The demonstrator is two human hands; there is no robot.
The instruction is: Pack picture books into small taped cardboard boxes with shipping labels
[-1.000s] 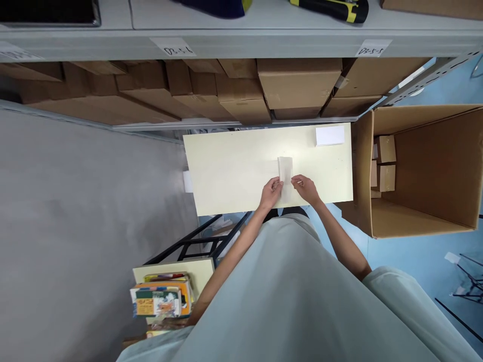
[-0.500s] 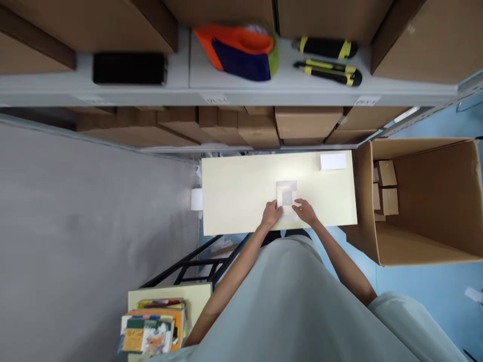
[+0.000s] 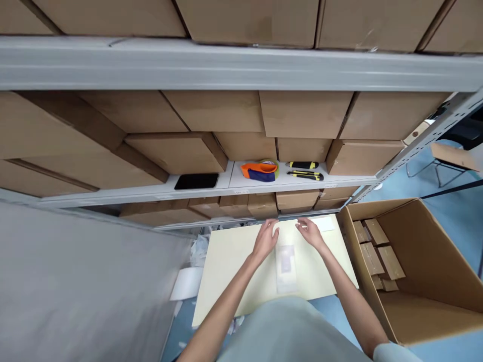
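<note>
A flat, pale translucent packet [image 3: 286, 281] with a greyish block on its upper part lies on the cream tabletop [image 3: 230, 266]. My left hand [image 3: 266, 238] is over the table beyond the packet's far left corner, fingers curved and apart, with nothing in it. Beyond the far right corner, my right hand [image 3: 310, 233] is also open and holds nothing. Both hands are apart from the packet. Near my right fingers, a white rectangular piece [image 3: 326, 224] lies at the table's far right.
An open large carton [image 3: 433, 261] with several small brown boxes [image 3: 390, 261] stands right of the table. On the shelf ahead are an orange and blue tape dispenser [image 3: 260, 171], two utility knives [image 3: 305, 175] and a black phone-like slab [image 3: 196, 181]. A white roll [image 3: 187, 283] is at left.
Both hands have left the packet's near sides and moved forward past its far end, spreading apart. The head view has tilted up, showing more shelving.
</note>
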